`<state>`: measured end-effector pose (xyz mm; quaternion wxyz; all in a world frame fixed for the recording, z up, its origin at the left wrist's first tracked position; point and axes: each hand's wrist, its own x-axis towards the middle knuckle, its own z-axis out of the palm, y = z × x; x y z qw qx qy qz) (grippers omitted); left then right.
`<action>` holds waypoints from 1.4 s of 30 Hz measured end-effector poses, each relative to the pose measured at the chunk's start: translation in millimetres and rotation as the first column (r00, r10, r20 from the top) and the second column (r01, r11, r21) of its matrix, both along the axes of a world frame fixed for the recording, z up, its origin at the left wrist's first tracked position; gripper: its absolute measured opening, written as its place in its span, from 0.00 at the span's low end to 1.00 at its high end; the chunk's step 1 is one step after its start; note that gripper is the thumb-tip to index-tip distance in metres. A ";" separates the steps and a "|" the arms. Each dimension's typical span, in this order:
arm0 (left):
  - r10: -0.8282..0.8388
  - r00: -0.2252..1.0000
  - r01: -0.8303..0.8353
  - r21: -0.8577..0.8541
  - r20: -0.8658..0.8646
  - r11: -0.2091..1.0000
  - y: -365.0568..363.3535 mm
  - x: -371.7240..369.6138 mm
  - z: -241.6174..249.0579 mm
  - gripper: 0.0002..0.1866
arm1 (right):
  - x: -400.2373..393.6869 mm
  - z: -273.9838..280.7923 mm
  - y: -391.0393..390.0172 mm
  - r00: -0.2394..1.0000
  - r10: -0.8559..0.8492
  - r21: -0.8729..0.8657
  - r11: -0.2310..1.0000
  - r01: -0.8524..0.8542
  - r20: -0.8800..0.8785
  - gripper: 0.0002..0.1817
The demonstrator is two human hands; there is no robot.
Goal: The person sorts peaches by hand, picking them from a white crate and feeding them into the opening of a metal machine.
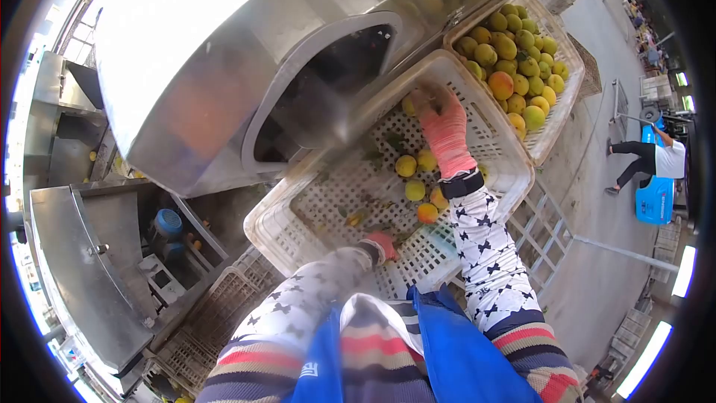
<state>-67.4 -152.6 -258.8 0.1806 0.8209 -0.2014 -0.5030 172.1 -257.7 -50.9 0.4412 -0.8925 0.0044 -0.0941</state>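
Observation:
A white plastic crate (514, 188) with slotted walls lies in front of me, holding a few round yellow-orange fruits (415, 190) and some loose leaves. My right hand (441, 116), in a pink glove, reaches into its far part, beside a yellow fruit (408, 105). Motion smears its fingers. Low over the crate's near left part is my left hand (385, 245), also gloved in pink, with its fingers mostly hidden. Both forearms wear white sleeves with dark bow prints.
A large steel machine (216, 52) with a dark opening borders the crate's far left side. Another crate (531, 151), full of fruits, stands at the far right. Stacked crates (212, 306) are at lower left. A person (664, 157) and a blue vehicle (654, 200) appear at right.

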 end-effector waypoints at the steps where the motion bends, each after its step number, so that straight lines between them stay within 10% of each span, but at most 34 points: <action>1: -0.042 0.999 0.042 -0.005 0.018 0.999 -2.8 -12.4 -8.0 0.36 | 5.9 -37.3 -26.9 0.989 -0.052 -0.012 0.999 0.051 -0.139 0.20; 4: 0.083 0.971 -0.023 -0.258 0.223 0.966 11.1 -37.7 -44.3 0.35 | 19.5 -124.4 -67.1 0.895 -0.196 -0.067 0.981 0.185 -0.400 0.26; 8: -0.294 0.951 0.260 -0.271 -0.093 0.927 23.7 -41.0 -96.9 0.33 | 39.9 -267.7 -74.0 0.884 -0.212 0.016 0.970 0.241 -0.416 0.30; 11: 0.035 0.864 -0.265 -0.394 -0.503 0.880 37.2 4.5 -62.1 0.29 | 56.9 -307.4 -54.1 0.829 -0.271 0.067 0.936 0.346 -0.488 0.28; 16: 0.345 0.266 -0.957 -0.205 -0.900 0.203 29.7 116.7 1.7 0.25 | 55.1 -261.7 -63.3 0.799 0.037 0.612 0.664 0.429 -0.601 0.23; 18: 0.577 0.397 -0.918 -0.315 -0.714 0.242 13.0 160.5 -2.9 0.27 | 57.5 -230.0 -75.9 0.873 0.112 0.683 0.673 0.285 -0.474 0.21; 21: 0.560 0.821 -0.499 -0.336 0.113 0.799 -20.4 179.9 -10.7 0.31 | 42.2 -151.9 -83.8 0.925 0.229 0.768 0.633 0.096 -0.304 0.22; 23: 0.217 0.869 -0.174 -0.136 0.444 0.975 -36.4 183.4 -15.5 0.32 | 33.8 -45.4 -60.2 0.865 0.391 0.948 0.071 0.312 -0.314 0.28; 33: 0.262 0.946 -0.321 -0.429 -0.193 0.844 5.3 161.9 44.7 0.30 | -35.3 63.3 -8.5 0.832 0.530 0.677 0.675 -0.295 -0.166 0.49; 35: 0.266 0.907 -0.410 -0.542 -0.326 0.734 25.0 144.6 73.5 0.29 | -40.6 74.6 14.3 0.834 0.552 0.339 0.786 -0.516 -0.010 0.49; 42: 0.392 0.622 -0.772 -0.613 -0.677 0.166 102.8 77.6 239.9 0.25 | -66.4 94.1 101.1 0.922 0.385 -0.187 0.910 -0.370 0.046 0.49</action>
